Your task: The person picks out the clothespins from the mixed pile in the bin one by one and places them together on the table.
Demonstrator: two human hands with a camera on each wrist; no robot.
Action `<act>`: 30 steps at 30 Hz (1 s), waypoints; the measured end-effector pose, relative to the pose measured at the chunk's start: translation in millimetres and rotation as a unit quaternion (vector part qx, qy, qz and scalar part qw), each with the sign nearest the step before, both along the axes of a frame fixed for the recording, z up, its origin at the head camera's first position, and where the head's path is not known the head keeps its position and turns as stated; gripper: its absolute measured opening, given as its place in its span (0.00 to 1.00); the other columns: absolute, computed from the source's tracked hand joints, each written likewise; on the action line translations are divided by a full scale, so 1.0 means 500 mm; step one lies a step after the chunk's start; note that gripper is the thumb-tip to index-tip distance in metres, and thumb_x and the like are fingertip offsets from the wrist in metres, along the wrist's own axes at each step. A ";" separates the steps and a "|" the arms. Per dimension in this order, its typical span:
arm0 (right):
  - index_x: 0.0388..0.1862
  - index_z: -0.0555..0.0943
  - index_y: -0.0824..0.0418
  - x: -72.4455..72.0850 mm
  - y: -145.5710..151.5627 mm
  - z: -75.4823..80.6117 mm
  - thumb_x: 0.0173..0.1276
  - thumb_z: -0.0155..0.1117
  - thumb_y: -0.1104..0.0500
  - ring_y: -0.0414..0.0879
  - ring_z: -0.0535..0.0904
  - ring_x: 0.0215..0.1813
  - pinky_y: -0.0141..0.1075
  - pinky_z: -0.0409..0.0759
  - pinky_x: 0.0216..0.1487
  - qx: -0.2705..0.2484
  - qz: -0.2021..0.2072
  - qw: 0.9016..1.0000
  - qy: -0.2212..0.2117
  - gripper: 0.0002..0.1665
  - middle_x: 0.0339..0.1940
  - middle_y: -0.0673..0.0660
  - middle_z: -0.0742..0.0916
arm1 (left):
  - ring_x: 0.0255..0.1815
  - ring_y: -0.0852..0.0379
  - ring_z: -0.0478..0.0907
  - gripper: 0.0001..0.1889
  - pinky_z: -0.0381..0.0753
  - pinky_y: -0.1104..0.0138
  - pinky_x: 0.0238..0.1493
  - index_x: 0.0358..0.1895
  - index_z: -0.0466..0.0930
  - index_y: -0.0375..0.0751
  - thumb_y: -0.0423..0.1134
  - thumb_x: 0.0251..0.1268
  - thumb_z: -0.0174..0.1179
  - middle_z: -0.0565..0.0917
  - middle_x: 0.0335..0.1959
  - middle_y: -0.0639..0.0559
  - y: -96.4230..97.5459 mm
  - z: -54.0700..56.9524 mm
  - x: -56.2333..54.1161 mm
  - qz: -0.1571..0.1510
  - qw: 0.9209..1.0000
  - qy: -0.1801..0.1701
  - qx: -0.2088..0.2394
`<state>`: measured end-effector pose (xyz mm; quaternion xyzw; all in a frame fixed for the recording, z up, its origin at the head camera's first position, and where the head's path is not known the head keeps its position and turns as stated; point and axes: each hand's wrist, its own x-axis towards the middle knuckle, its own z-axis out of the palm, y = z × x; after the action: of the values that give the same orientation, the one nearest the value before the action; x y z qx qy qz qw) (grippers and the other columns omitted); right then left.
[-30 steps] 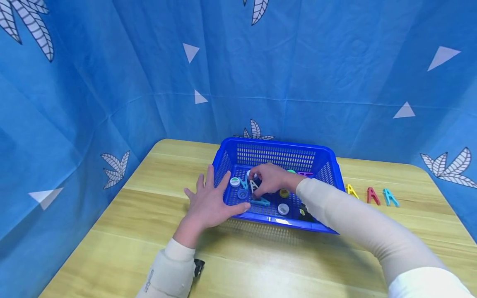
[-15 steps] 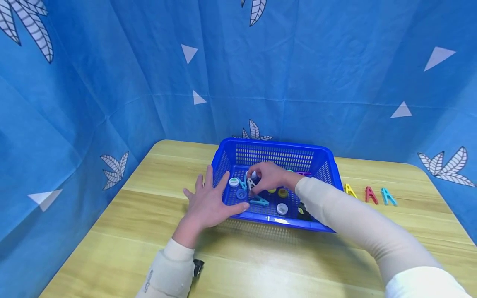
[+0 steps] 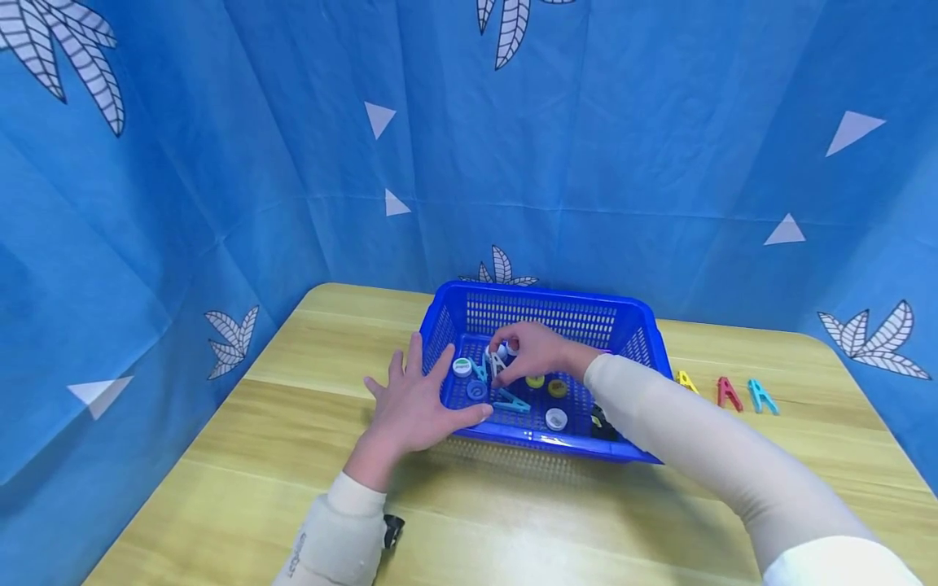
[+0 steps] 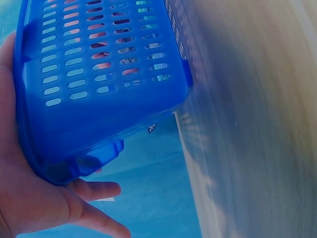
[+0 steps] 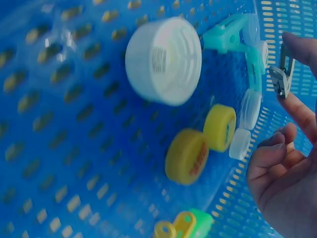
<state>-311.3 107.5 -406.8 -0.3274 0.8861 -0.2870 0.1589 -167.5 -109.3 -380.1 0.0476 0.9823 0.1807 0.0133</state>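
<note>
A pale grey clothespin [image 3: 496,365] is pinched between the thumb and fingers of my right hand [image 3: 532,352], inside the blue basket [image 3: 545,440]. The right wrist view shows that clothespin [image 5: 282,74] held at its ends by the fingertips. Around it in the basket lie light blue clothespins [image 3: 512,401], a white cap with green print [image 3: 462,367], a blue cap [image 3: 476,391], yellow caps [image 3: 558,388] and a white cap [image 3: 556,419]. My left hand [image 3: 412,409] is spread at the basket's left end; in the left wrist view its palm lies against the rim.
On the table right of the basket lie a yellow clothespin [image 3: 686,381], a red clothespin [image 3: 728,394] and a light blue clothespin [image 3: 763,396]. A black item [image 3: 602,424] sits in the basket's front right corner. Blue patterned cloth [image 3: 469,146] hangs behind the table.
My right hand has shifted slightly up and left with the grey clothespin, baring a yellow cap beside it. The left hand keeps its place; the head view has tilted a little.
</note>
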 end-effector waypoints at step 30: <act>0.58 0.85 0.51 0.018 0.092 0.119 0.50 0.82 0.42 0.53 0.73 0.55 0.51 0.76 0.52 -0.033 -0.074 0.995 0.053 0.36 0.53 0.53 0.81 | 0.76 0.25 0.38 0.60 0.32 0.21 0.57 0.81 0.53 0.53 0.84 0.46 0.53 0.35 0.81 0.37 0.009 -0.003 0.003 0.008 1.000 -0.008 0.009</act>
<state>-302.5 153.6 -347.2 -0.2811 0.9049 -0.3097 0.0790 -165.8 -104.9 -381.7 0.0383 0.9808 0.1903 0.0194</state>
